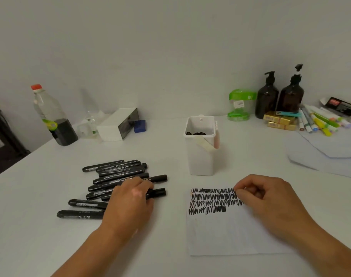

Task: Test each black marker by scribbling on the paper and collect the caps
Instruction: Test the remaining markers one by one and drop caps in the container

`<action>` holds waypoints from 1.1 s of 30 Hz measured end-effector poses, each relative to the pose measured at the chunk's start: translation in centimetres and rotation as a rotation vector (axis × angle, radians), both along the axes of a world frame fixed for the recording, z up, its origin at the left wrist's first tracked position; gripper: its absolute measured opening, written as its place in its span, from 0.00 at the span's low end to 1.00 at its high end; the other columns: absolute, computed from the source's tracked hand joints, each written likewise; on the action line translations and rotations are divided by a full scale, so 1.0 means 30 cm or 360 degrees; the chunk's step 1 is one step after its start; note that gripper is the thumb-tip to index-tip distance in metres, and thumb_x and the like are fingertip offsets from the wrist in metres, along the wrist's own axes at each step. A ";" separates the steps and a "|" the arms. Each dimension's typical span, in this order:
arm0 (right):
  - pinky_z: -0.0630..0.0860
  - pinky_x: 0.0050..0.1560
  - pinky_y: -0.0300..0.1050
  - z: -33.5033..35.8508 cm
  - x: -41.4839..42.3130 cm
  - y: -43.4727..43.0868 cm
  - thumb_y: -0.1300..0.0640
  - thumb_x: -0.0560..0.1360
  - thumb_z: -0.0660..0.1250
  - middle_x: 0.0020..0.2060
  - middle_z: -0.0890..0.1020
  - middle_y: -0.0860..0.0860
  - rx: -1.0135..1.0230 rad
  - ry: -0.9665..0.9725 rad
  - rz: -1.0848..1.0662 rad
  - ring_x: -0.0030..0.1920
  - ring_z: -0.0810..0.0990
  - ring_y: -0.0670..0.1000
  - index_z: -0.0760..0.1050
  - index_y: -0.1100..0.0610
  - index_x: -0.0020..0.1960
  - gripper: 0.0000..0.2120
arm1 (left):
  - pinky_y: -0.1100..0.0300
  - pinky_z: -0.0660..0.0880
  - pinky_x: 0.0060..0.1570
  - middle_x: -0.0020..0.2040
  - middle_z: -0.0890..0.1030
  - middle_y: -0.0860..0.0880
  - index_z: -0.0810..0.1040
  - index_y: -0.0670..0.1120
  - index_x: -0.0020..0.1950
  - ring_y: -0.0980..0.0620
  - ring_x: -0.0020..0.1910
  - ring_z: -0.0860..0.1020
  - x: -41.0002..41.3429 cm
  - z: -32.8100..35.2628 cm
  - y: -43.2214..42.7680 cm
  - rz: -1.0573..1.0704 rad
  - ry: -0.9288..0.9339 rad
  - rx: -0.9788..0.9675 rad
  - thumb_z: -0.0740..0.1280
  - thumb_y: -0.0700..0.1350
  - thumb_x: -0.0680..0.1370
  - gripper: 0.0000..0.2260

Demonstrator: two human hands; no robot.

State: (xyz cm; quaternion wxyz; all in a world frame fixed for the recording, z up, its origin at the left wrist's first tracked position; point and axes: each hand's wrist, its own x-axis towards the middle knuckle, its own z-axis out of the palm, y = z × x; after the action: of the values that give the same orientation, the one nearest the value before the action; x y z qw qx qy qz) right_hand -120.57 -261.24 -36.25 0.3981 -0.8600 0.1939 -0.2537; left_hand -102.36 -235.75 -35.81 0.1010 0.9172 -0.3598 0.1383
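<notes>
Markers [118,172]: black, loose pile, near left on table [50,246], mostly lying left-right. Two more lie apart at the pile's near edge.

Left hand [130,198] rests on the pile, fingers and thumb curled round one marker [159,192], whose right end sticks out past the fingertips.

Paper [226,234]: near right, flat. Four rows of black scribbles [210,200] across its far part.

Right hand [268,194] rests on the paper at the scribbles' right end, fingers curled, thumb and forefinger tips together. Cannot tell if it holds anything.

White tub [200,160] stands just beyond the paper, with dark caps [196,133] inside.

Far left: clear bottle [50,116], red top. Far right: two brown pump bottles [267,100] and coloured pens [320,120].
</notes>
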 end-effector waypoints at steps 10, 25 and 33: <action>0.70 0.33 0.31 0.001 0.001 0.007 0.55 0.71 0.74 0.28 0.80 0.42 0.0050 0.0020 0.0056 0.28 0.73 0.41 0.83 0.39 0.40 0.09 | 0.63 0.75 0.48 0.47 0.79 0.57 0.82 0.53 0.58 0.57 0.45 0.78 -0.061 0.055 -0.060 -0.0245 0.0223 -0.0273 0.70 0.47 0.78 0.09; 0.78 0.43 0.41 0.020 -0.006 0.019 0.38 0.66 0.73 0.41 0.87 0.42 0.0297 0.0006 0.0226 0.41 0.80 0.51 0.81 0.40 0.50 0.13 | 0.65 0.75 0.46 0.50 0.86 0.50 0.80 0.54 0.51 0.57 0.47 0.83 -0.140 0.059 -0.287 -0.0665 0.1730 -0.1232 0.69 0.47 0.78 0.04; 0.74 0.43 0.46 0.028 0.002 0.041 0.42 0.68 0.77 0.39 0.87 0.43 0.0303 0.0143 0.0297 0.36 0.79 0.47 0.79 0.41 0.48 0.11 | 0.56 0.79 0.49 0.53 0.85 0.41 0.79 0.51 0.59 0.45 0.46 0.83 -0.108 0.007 -0.247 -0.0735 0.2231 -0.1637 0.70 0.39 0.73 0.16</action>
State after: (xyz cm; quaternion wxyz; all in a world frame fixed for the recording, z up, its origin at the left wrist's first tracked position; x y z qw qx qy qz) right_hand -120.50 -260.01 -35.41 0.4908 -0.8430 0.1539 -0.1573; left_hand -105.61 -243.17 -35.59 0.7208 0.5373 -0.2846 -0.3328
